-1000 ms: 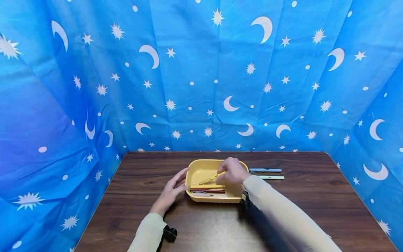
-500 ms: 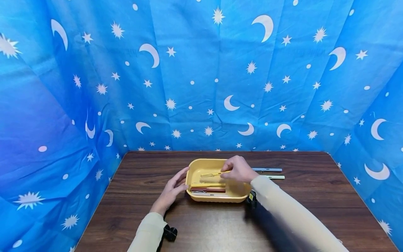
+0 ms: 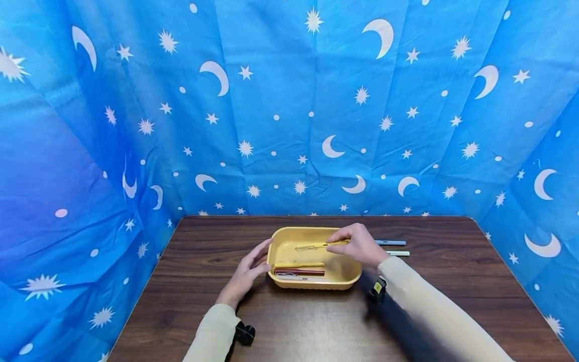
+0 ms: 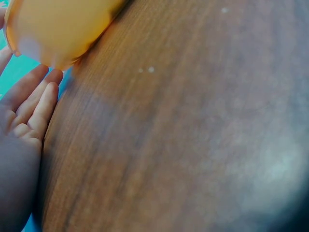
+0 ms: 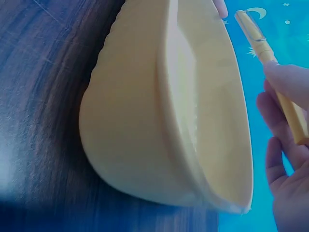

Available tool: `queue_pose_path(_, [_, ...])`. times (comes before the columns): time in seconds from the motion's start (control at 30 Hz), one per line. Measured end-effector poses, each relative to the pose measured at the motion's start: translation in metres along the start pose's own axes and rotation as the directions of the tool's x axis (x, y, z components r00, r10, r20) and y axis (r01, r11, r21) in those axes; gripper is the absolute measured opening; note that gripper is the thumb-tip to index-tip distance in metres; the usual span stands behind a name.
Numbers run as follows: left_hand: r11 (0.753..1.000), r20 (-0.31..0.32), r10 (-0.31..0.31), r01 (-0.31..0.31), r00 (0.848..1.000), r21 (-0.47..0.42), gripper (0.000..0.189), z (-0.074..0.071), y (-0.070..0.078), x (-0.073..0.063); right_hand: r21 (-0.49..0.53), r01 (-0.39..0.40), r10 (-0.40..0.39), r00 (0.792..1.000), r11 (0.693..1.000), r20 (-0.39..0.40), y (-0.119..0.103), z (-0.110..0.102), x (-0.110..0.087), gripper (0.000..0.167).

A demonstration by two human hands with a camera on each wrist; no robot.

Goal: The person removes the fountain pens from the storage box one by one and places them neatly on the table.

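Observation:
My right hand (image 3: 359, 245) pinches a yellow pen (image 3: 316, 246) with a wire clip above the far part of a yellow tray (image 3: 312, 285). In the right wrist view the same pen (image 5: 260, 46) lies between thumb and fingers, clear of the rim. My left hand (image 3: 244, 276) touches the tray's left end; the left wrist view shows its fingers (image 4: 43, 104) nearly straight against the outer wall. Along the near side inside the tray lie another yellow pen (image 3: 303, 265), a dark red pen (image 3: 300, 272) and a pale pen (image 3: 307, 279).
A blue pen (image 3: 391, 243) and a mint green pen (image 3: 399, 253) lie on the wooden table (image 3: 181, 281) to the right of the tray, partly hidden by the right hand. A blue cloth (image 3: 280, 100) with moons and stars hangs around the back and sides.
My right hand has moved right with the yellow pen, which has turned from slanting to nearly level, with its clip now showing. The left hand and the tray have stayed in place.

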State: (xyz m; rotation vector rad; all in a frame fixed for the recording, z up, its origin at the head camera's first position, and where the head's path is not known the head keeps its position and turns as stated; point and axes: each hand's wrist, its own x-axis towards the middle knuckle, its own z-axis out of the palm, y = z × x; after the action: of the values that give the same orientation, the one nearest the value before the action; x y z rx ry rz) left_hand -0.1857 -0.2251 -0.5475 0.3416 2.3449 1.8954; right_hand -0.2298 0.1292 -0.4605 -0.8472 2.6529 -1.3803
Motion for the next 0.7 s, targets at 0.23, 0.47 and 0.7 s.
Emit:
queue_pose_path(0.23, [1.000,0.004,-0.012,0.012,1.000,-0.010,0.064,0.002,0.003,0.000,0.053,-0.016,0.019,0.999,0.998,-0.051,0.004,-0.013,-0.012,0.012])
queue_pose_path(0.47, [1.000,0.011,-0.014,0.014,1.000,-0.022,0.063,0.002,0.002,0.000,0.037,-0.040,0.043,0.995,0.999,-0.095,0.008,-0.036,-0.026,0.014])
queue_pose_path(0.7, [1.000,0.001,-0.020,0.020,1.000,-0.011,0.063,0.000,-0.001,0.000,0.016,-0.055,0.057,0.978,0.998,-0.198,0.024,-0.060,-0.044,0.014])
